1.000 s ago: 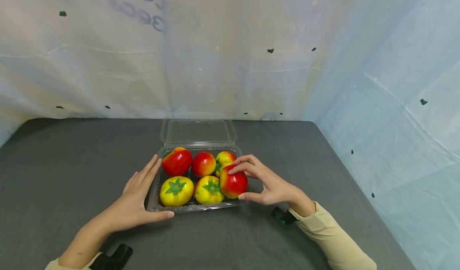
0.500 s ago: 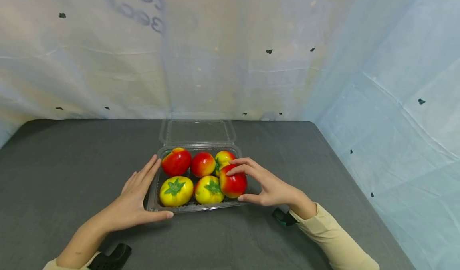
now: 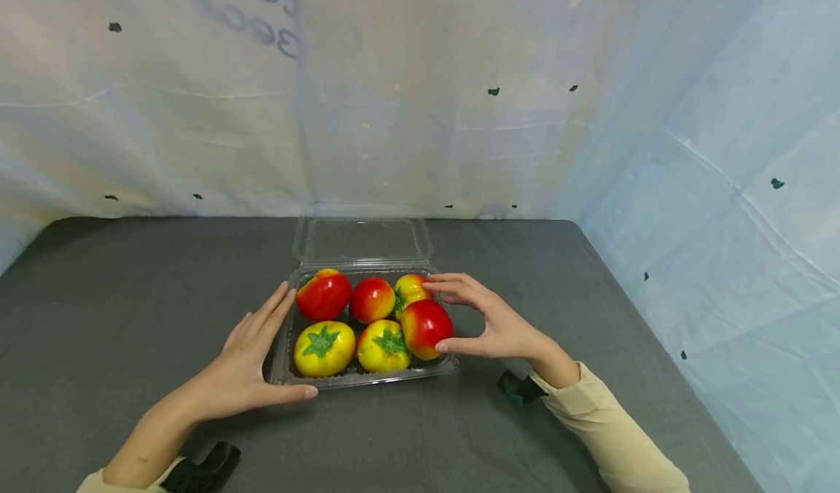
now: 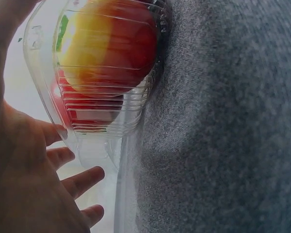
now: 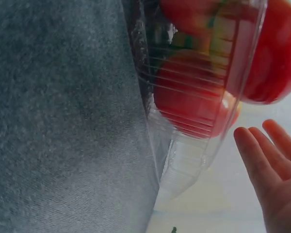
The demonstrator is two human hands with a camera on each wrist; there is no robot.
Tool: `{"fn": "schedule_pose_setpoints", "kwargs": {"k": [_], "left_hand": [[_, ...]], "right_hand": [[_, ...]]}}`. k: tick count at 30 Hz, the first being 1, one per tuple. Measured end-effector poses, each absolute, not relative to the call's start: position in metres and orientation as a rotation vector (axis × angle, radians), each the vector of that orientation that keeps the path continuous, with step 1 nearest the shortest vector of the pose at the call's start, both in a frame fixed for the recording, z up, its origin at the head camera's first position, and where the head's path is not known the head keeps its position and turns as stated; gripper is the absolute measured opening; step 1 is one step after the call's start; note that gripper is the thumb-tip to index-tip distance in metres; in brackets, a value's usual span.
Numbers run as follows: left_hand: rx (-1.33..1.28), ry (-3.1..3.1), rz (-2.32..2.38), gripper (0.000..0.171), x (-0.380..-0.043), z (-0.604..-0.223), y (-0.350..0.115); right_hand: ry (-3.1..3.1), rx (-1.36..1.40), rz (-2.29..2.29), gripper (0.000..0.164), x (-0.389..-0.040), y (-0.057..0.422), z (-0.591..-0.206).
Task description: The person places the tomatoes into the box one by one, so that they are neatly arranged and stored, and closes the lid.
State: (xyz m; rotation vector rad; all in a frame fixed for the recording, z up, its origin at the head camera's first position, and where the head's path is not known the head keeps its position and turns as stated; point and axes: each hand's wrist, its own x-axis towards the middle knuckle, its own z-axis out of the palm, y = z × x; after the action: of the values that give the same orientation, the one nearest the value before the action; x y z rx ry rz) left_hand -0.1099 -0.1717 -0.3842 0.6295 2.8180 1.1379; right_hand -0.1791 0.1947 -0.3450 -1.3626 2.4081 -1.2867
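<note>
A clear plastic clamshell box (image 3: 367, 383) stands with its lid (image 3: 361, 239) folded back, holding several shiny red and yellow tomatoes. At its front right, a red tomato (image 3: 426, 328) sits higher than the others, leaning on its neighbours. My right hand (image 3: 488, 325) is beside this tomato, fingers extended and spread from the thumb; the thumb tip is at the tomato's lower right, contact unclear. In the right wrist view, the fingers (image 5: 254, 150) are apart from the box. My left hand (image 3: 246, 373) lies along the box's left side, fingers straight, fingertips (image 4: 62, 132) at the rim.
The box rests on a dark grey table (image 3: 164, 281). A pale sheet (image 3: 394, 114) hangs behind the table, and a bluish sheet (image 3: 741, 259) hangs along the right. Black straps with devices (image 3: 206, 467) are worn on both wrists.
My right hand's fingers have lifted off the upper red tomato and spread away to the back right, releasing it. The tomato stays in place. My left hand has barely moved.
</note>
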Motion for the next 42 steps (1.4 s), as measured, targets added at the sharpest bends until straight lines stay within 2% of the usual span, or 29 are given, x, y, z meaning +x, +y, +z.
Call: {"fn": "schedule_pose_setpoints", "kwargs": {"k": [7, 15, 29, 42], "left_hand": [[0.627, 2.817, 1.136, 0.123, -0.11, -0.384, -0.171], [0.63, 2.816, 1.133, 0.123, -0.111, -0.386, -0.171], [0.632, 2.824, 1.143, 0.123, -0.111, -0.386, -0.171], [0.648, 2.82, 1.153, 0.123, -0.11, -0.386, -0.171]], "right_hand": [[2.41, -1.151, -1.463, 0.059, -0.193, 0.193, -0.35], [2.435, -0.954, -1.545, 0.053, -0.205, 0.192, -0.352], [2.508, -0.839, -1.522, 0.053, -0.217, 0.187, -0.354], [2.534, -0.607, -1.437, 0.058, -0.234, 0.182, -0.361]]}}
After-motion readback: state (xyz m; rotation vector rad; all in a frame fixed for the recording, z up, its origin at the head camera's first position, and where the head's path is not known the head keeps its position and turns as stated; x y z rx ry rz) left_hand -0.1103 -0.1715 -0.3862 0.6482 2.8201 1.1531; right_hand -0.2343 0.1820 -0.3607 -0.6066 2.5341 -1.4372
